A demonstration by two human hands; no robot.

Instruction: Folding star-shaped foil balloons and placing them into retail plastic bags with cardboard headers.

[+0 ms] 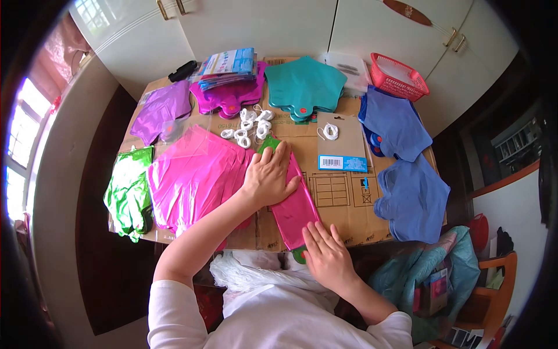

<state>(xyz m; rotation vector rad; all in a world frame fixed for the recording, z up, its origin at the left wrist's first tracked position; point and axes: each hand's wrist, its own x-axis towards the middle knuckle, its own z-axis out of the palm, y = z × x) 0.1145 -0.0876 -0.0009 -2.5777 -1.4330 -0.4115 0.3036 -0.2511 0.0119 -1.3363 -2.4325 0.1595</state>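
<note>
A folded pink foil balloon with green tips lies as a long strip on the flattened cardboard sheet. My left hand presses flat on its upper part, fingers spread. Near the cardboard's front edge, my right hand lies flat on the strip's lower end. Neither hand grips anything. Just left of the strip sits a stack of flat pink foil balloons.
Around the cardboard lie green foil balloons, purple, magenta, teal and blue stacks. White ribbon coils, a brown card with a ribbon, printed packets and a red basket sit further back.
</note>
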